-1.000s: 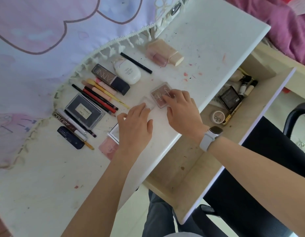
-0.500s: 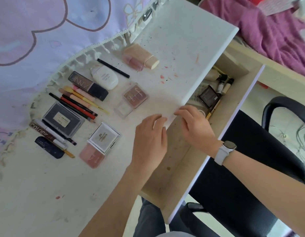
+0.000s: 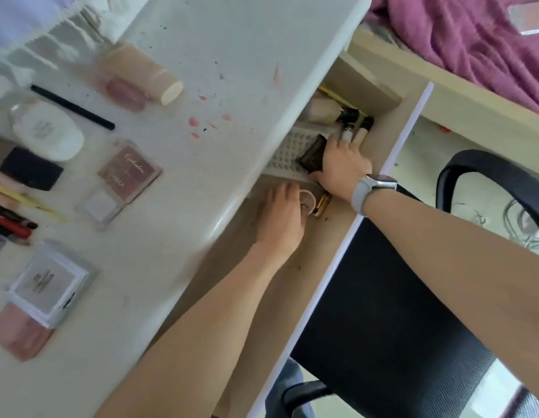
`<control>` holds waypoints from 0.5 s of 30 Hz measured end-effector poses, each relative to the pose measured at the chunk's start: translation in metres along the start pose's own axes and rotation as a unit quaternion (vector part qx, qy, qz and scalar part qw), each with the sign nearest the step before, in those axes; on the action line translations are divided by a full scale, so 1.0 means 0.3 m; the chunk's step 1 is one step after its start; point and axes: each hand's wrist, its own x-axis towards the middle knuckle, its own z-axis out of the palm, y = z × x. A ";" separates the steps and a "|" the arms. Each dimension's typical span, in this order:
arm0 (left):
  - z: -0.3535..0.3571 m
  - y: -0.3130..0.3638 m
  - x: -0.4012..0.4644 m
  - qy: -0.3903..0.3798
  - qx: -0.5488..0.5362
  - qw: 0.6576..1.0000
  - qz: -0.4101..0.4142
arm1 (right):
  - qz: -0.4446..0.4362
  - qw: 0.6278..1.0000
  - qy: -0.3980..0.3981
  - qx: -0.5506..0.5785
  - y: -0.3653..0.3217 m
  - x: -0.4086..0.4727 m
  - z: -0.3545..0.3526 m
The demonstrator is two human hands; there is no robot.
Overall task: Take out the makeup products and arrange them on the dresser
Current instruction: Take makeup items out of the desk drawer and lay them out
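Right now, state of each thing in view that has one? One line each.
drawer: pulled open, makeup still inside
left hand: in the drawer, fingers curled on the small round jar
right hand: in the drawer, resting on the dark square compact, grip unclear
dark square compact: closed, lying flat
pink palette: on the dresser top, closed
white compact: on the dresser top, closed

both my forearms are bare, no sleeves anywhere up to the frame's edge. my right hand [image 3: 342,164] has a smartwatch [image 3: 371,188] strapped at the wrist: a pale grey band, wide and smooth, with a rounded silver-grey case whose dark face sits on the back of the wrist. my left hand [image 3: 282,217] wears nothing, no ring or band. below the left forearm a bit of my blue-grey trousers [image 3: 288,377] shows.
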 end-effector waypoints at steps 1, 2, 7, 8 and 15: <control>0.018 0.005 0.022 -0.005 0.012 1.000 0.003 | 0.001 1.000 -0.008 0.003 0.001 0.013 0.008; 0.034 0.013 0.038 -0.008 0.018 1.000 0.000 | 0.004 1.000 -0.011 0.007 0.005 0.023 0.012; 0.054 0.048 0.071 -0.014 0.008 0.999 -0.034 | -0.009 1.000 0.017 0.020 0.022 0.012 -0.017; 0.050 0.051 0.072 -0.015 0.004 0.999 -0.036 | -0.014 0.999 0.021 0.031 0.023 0.005 -0.023; 0.032 0.028 0.029 -0.060 -0.032 0.997 -0.029 | -0.058 0.993 0.064 0.080 0.034 -0.085 -0.076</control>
